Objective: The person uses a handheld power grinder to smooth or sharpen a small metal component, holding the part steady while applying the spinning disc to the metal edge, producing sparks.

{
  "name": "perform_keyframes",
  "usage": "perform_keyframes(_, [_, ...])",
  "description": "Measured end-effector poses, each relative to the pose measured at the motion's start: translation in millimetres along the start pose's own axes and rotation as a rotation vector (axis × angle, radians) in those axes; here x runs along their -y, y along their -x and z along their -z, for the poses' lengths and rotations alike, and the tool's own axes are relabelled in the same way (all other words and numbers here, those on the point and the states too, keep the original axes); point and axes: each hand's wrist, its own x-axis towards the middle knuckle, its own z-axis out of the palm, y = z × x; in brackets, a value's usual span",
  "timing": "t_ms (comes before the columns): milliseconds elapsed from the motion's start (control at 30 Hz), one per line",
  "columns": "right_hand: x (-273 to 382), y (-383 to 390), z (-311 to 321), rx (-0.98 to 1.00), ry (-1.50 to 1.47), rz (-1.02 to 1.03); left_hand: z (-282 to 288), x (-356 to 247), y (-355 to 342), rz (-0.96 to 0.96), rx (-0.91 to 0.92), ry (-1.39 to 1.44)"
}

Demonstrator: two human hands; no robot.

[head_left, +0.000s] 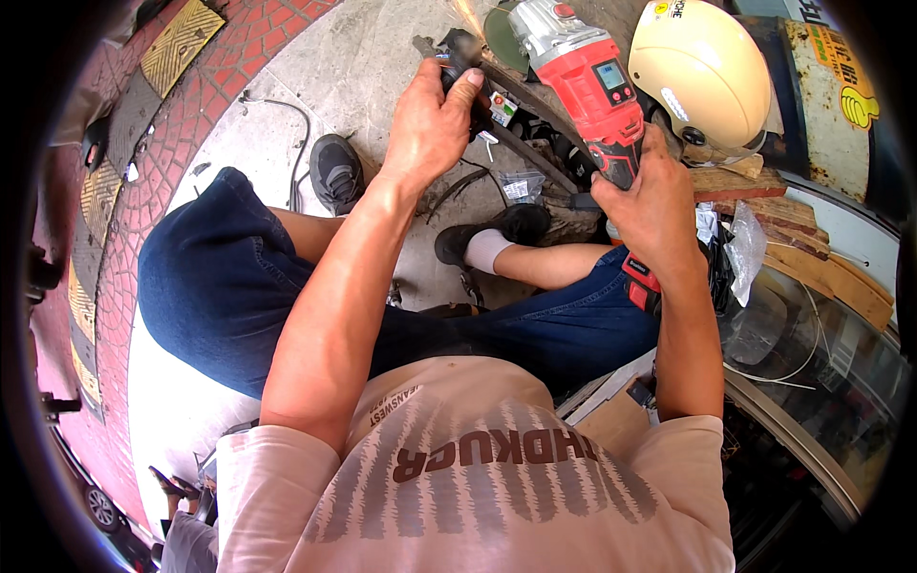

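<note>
In the head view my right hand (645, 196) is closed around the handle of a red and silver cordless angle grinder (583, 81), which has a small display and a battery below my wrist. Its head points up and away from me, beside a dark green round piece (501, 38). Orange sparks (466, 17) show at the top edge. My left hand (435, 119) grips a dark object (457, 72) just left of the grinder head; its shape is partly hidden by my fingers and blurred. Below it are a dark metal bar (521, 148) and loose cables (454, 191).
A cream helmet (697, 67) lies at the right beside wooden planks (802, 239), plastic wrap (745, 253) and a glass case (812, 372). My legs and shoes (334, 172) are on pale pavement (258, 115). A cable (301, 124) lies left. Red paving (172, 124) runs along the left.
</note>
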Motion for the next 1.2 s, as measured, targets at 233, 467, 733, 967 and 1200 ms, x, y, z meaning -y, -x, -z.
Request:
perform_keyframes(233, [1.6, 0.2, 0.2, 0.003, 0.005, -0.016, -0.2, -1.3, 0.5, 0.014, -0.007, -0.013])
perform_keyframes(467, [-0.1, 0.2, -1.1, 0.005, 0.026, -0.009, -0.7, 1.8, -1.3, -0.011, -0.014, -0.027])
perform_keyframes(733, [2.6, 0.2, -0.3, 0.011, 0.017, -0.021, -0.3, 1.9, -0.9, -0.008, -0.003, -0.021])
perform_keyframes(967, [2.6, 0.7, -0.1, 0.011, 0.003, -0.025, -2.9, 2.9, -0.9, -0.019, -0.027, 0.017])
perform_keyframes(1200, [2.6, 1.5, -2.4, 0.021, -0.028, -0.055, -3.7, 5.0, -1.6, -0.009, -0.023, 0.048])
